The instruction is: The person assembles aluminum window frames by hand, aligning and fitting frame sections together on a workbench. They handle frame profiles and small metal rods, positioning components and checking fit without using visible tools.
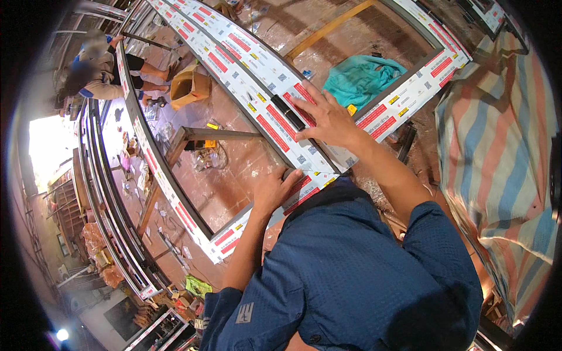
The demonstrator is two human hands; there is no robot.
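Observation:
Two large door or window frames, covered in white and red printed film, lie side by side in front of me. My left hand (277, 188) is closed round the near rail of the left frame (229, 235), close to its inner corner; some fingers are hidden. On the neighbouring long bars lies a black cylindrical hinge (287, 112). My right hand (329, 119) rests on the right frame (380, 117) beside the hinge, fingers spread and thumb near the hinge's lower end. Whether the thumb touches it, I cannot tell.
A teal cloth (363, 81) lies inside the right frame. A cardboard box (190, 88) and wooden supports (175, 146) are at the left. Another person (111, 73) works at the far left. Striped sheeting (492, 146) hangs at the right; long dark bars (111, 199) are stacked left.

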